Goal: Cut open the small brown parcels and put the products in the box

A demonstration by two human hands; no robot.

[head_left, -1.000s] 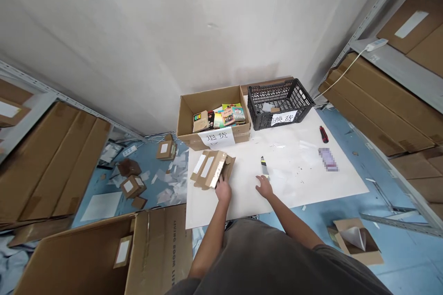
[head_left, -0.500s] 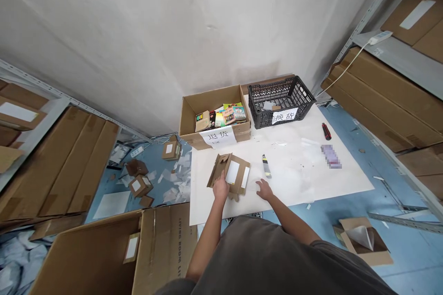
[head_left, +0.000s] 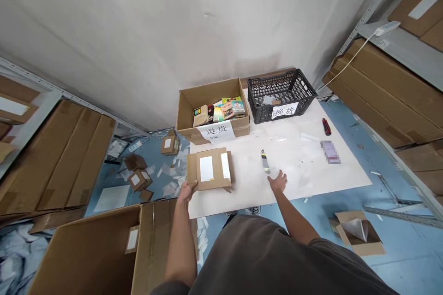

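My left hand (head_left: pixel 188 190) grips the lower left corner of a flat cardboard mailer (head_left: pixel 215 179), which bears two white labels and is raised over the left part of the white table (head_left: pixel 249 193). My right hand (head_left: pixel 278 181) hovers at the table's front with its fingers spread and nothing in it. Just beyond its fingertips lies a utility knife (head_left: pixel 265 162) with a yellow and black grip. Behind the mailer stands an open carton (head_left: pixel 188 133) of small books and boxes, with a handwritten paper sign on its front.
A black plastic crate (head_left: pixel 254 101) stands at the back, right of the carton. Toward the right edge lie a red and black cutter (head_left: pixel 326 126) and a blurred purple item (head_left: pixel 330 152). A large open box (head_left: pixel 93 249) is at my lower left. Shelves flank both sides.
My left hand has lifted the mailer and carried it left, with its labelled face now turned toward me. The right hand has moved slightly right and its fingers have spread.
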